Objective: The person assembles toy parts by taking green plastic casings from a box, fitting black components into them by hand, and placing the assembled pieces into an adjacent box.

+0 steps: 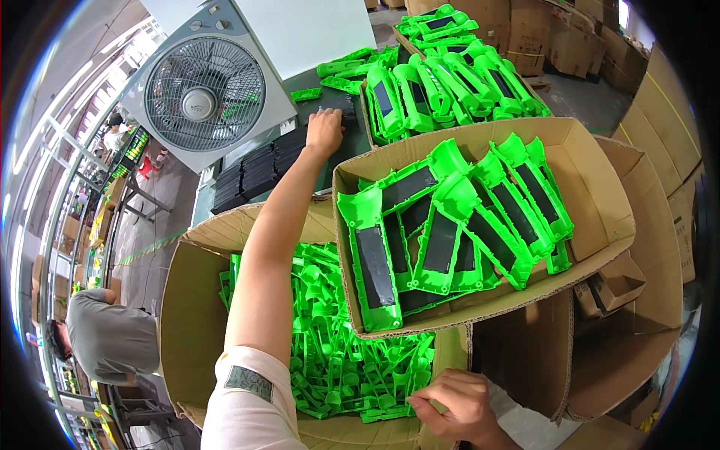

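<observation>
My left hand (325,132) reaches far forward over the dark table, its fingers bent down among black flat strips (262,169) stacked in rows. What its fingertips grip is hidden. Low at the right, my right hand (456,405) has its fingers curled, thumb and forefinger pinching the end of a green plastic shell part (388,413). That part lies at the near edge of a deep cardboard box (191,315) filled with loose green parts (337,360). Above my right hand, a shallower carton (480,311) holds green shells with black panels (439,244) set in them.
A grey box fan (202,97) stands on the table at the left. Behind the carton, another box holds more green shells (450,86). Empty cartons (622,345) stand at the right. A person in a grey shirt (112,337) bends near shelving at the far left.
</observation>
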The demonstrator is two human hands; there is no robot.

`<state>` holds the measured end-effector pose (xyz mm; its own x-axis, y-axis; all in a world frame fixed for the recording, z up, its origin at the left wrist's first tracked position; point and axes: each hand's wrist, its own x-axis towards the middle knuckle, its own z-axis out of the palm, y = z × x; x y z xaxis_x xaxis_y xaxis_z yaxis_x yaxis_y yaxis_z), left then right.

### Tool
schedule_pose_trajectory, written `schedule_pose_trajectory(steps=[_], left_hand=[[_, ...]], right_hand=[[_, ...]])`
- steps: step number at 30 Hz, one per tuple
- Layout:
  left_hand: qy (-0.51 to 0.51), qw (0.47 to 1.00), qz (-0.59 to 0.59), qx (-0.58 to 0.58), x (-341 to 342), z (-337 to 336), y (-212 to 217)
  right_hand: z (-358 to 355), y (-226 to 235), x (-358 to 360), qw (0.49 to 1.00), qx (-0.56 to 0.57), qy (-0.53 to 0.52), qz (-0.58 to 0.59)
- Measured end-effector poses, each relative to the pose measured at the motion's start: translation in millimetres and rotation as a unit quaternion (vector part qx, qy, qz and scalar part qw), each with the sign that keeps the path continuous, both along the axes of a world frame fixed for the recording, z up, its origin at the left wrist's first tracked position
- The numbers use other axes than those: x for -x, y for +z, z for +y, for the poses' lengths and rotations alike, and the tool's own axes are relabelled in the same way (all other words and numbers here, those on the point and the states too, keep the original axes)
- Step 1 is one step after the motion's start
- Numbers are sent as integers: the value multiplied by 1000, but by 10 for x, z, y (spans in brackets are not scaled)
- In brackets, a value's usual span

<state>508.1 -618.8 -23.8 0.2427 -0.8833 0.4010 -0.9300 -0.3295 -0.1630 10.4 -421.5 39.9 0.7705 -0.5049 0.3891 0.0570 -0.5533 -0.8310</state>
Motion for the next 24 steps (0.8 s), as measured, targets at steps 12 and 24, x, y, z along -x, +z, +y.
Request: schedule_pose_trajectory(steps=[12,24], left_hand=[[58,986,-142,-58,304,141,573],[-11,792,539,286,1836,4474,2100]], right_hand=[[113,-34,9,998,42,-23,48],[425,201,-7,968,131,-33,213]])
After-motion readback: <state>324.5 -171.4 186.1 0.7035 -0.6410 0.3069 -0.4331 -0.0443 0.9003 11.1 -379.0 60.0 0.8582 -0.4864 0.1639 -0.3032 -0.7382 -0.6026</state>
